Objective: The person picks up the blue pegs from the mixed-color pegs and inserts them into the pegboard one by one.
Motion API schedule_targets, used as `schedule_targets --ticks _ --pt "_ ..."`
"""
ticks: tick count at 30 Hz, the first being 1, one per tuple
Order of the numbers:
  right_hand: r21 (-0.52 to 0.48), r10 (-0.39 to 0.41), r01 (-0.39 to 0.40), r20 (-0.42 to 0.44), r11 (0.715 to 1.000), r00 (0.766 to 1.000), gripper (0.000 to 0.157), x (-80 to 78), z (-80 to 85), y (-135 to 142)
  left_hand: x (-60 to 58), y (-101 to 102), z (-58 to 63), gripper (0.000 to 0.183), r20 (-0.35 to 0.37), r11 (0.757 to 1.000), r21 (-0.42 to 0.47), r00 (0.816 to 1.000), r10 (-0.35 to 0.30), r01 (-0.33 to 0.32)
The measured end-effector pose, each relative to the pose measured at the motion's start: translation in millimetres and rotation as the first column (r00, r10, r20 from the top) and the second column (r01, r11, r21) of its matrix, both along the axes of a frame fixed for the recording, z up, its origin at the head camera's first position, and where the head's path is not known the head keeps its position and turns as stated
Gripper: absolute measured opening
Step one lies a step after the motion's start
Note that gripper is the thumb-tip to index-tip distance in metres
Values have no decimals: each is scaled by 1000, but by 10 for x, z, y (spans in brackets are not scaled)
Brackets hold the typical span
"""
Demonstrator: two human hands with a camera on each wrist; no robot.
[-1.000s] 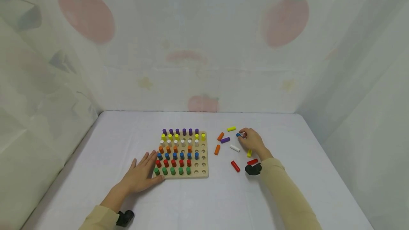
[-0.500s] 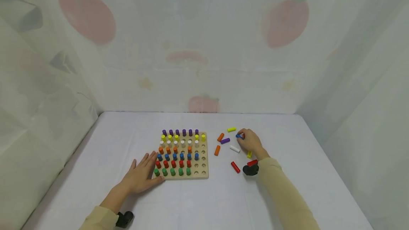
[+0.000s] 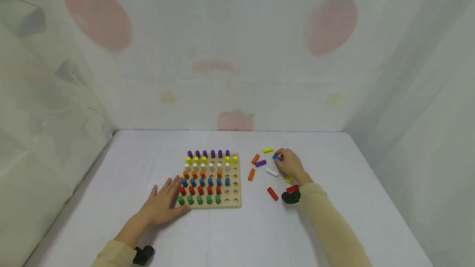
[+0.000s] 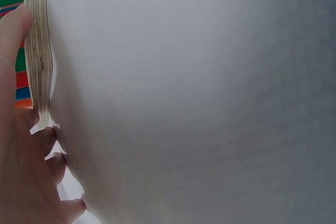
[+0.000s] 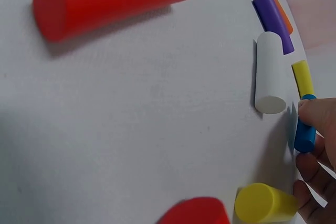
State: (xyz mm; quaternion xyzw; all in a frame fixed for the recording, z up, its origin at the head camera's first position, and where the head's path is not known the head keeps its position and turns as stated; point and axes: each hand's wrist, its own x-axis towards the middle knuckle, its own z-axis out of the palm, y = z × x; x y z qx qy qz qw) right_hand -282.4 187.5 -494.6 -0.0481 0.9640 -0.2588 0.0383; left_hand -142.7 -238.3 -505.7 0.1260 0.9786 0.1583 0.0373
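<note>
A wooden pegboard stands left of centre on the table, with rows of purple, yellow, white, orange, blue, red and green pegs upright in it. My left hand lies with fingers spread along the board's left edge, its thumb at the near left corner. Right of the board, my right hand pinches a blue peg between thumb and fingers. In the right wrist view a yellow peg lies close under the fingers of that hand. A white peg lies a little beyond them.
Around the right hand lie loose pegs: a purple one, two orange ones, a far yellow one and two red ones, one of them nearer the front. Several holes at the board's right side are bare. Patterned cloth walls enclose the table.
The right hand has drawn slightly left, and more of the blue peg shows in its fingertips. The left hand keeps its place on the board.
</note>
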Motion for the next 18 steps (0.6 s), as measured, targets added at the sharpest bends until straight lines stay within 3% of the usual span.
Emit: schedule_targets --ticks 18 --pt "-36 13 -16 -84 999 996 29 40 165 44 -12 -25 -32 99 -12 1000 -9 1000 -11 11"
